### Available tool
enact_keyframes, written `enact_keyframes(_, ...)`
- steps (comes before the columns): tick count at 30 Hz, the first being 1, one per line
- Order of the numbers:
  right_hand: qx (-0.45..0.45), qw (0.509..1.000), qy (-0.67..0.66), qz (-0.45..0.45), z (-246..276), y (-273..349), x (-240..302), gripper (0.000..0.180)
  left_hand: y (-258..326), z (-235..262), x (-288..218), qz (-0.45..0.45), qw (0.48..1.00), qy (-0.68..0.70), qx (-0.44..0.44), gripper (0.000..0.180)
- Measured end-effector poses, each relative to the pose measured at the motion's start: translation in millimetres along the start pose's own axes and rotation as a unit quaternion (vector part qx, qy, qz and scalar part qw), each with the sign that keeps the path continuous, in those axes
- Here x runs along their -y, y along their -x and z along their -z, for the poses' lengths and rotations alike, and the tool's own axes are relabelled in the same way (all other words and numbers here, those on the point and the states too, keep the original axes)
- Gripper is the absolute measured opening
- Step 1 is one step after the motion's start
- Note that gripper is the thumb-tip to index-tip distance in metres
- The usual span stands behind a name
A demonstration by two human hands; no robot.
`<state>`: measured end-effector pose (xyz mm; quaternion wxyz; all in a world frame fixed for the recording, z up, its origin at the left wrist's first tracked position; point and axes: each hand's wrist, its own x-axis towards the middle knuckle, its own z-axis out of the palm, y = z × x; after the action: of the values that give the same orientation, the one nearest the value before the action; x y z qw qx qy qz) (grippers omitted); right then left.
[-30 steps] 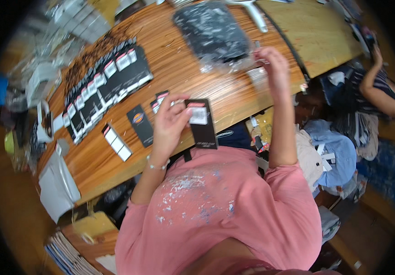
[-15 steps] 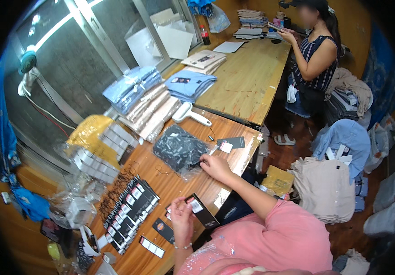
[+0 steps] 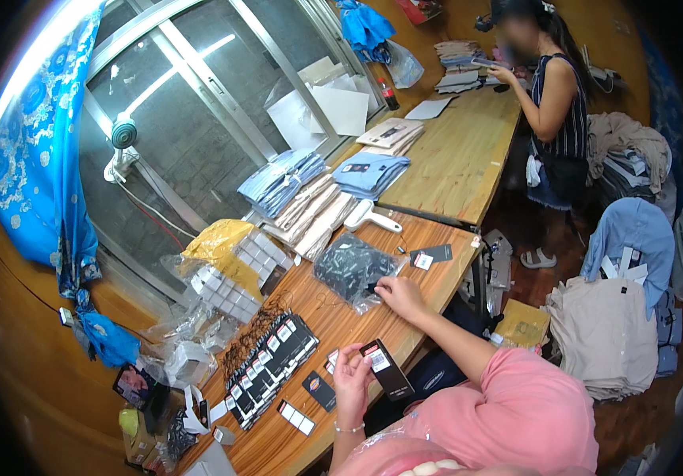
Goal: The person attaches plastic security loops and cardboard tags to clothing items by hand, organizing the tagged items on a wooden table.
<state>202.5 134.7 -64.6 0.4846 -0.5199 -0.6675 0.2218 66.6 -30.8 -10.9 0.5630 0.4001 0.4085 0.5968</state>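
Wood desk (image 3: 278,449): crowded, so a sweeping forearm could knock things past its front edge. Clear plastic bag (image 3: 348,263) of small dark pieces lies on it; film looks floppy, so a hard tug could spill the contents or drag the whole bag. Row of hang tags (image 3: 280,357) overlaps tightly to the left, tangled black strings (image 3: 257,333) along its far side; pull one string and neighbours probably come too, wrecking the order. White T-shaped tool (image 3: 373,218) sits just past the bag, an easy bump if the bag slides.

Your right grip (image 3: 402,297): fingertips at the bag's near edge, dark bit there; can't tell if you pinch it or only touch. Loose hold would mean a drop.

Your left grip (image 3: 352,382): thumb and fingers pinch the black hang tag (image 3: 393,376) by its left side, raised in front of you at the desk's front edge. One-sided hold, so it could swivel or slip off the edge. White sticker (image 3: 379,361) on it sits by your thumb; rubbing could scuff it.
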Motion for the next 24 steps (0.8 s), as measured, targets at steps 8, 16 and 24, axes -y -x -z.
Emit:
enact_keyframes(8, -0.136, 0.981, -0.002, 0.142, 2, -19, -11, 0.017, 24, 1, -13, -0.052, 0.996, -0.065, 0.032, 0.030)
enact_keyframes(16, 0.080, 0.967, -0.241, -0.029, 64, -89, -3, 0.016, 23, 42, -8, -0.084, 0.995, -0.031, -0.032, 0.029)
enact_keyframes(24, 0.094, 0.958, -0.269, 0.015, 81, -128, 49, 0.017, 18, 56, -22, -0.061, 0.994, -0.007, -0.085, 0.027)
